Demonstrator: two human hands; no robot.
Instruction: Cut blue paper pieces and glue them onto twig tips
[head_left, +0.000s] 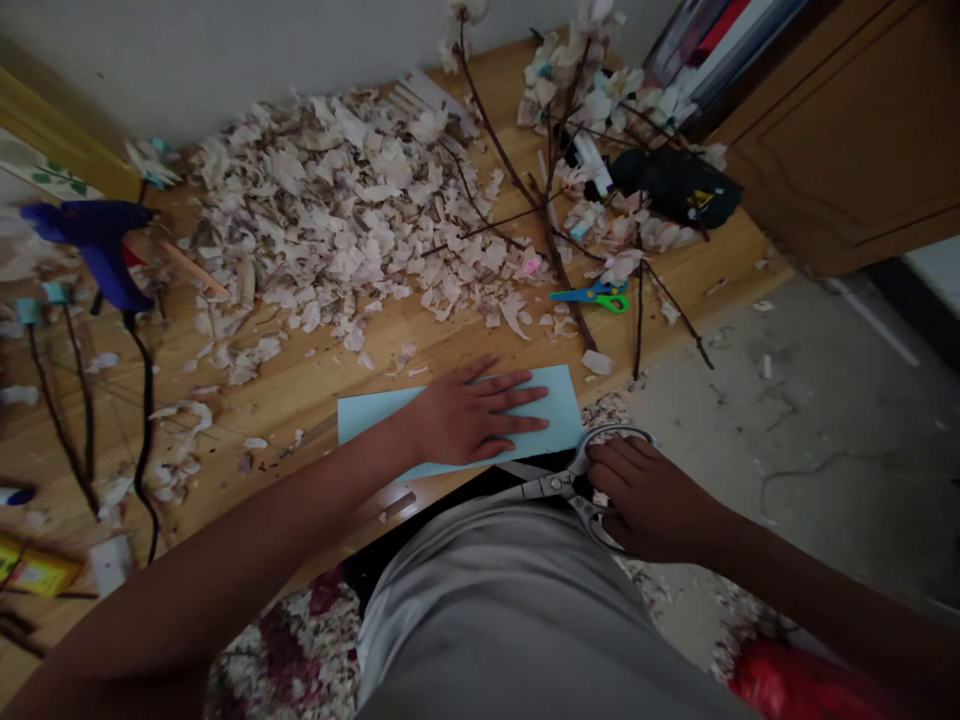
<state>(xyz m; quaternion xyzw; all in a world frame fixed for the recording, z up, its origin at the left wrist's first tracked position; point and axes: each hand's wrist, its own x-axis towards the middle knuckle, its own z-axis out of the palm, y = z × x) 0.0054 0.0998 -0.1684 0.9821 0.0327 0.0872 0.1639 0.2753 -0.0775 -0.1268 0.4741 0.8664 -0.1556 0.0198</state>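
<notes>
A light blue sheet of paper (561, 395) lies on the wooden table along its near edge. My left hand (476, 408) rests flat on the sheet with its fingers spread. Just right of the paper, my right hand (649, 495) grips a pair of large metal scissors (555, 485) by the handles. The scissor blades point left, below the sheet's near edge and close to my shirt. Whether the blades touch the paper I cannot tell.
A wide heap of pale petal-like scraps (330, 200) covers the back of the table (420, 345). Twigs with paper-like blossoms (555, 200) and small blue-green scissors (592, 295) lie right of it. A blue glue gun (101, 245) with a black cord is at left. A red bag (787, 680) sits lower right.
</notes>
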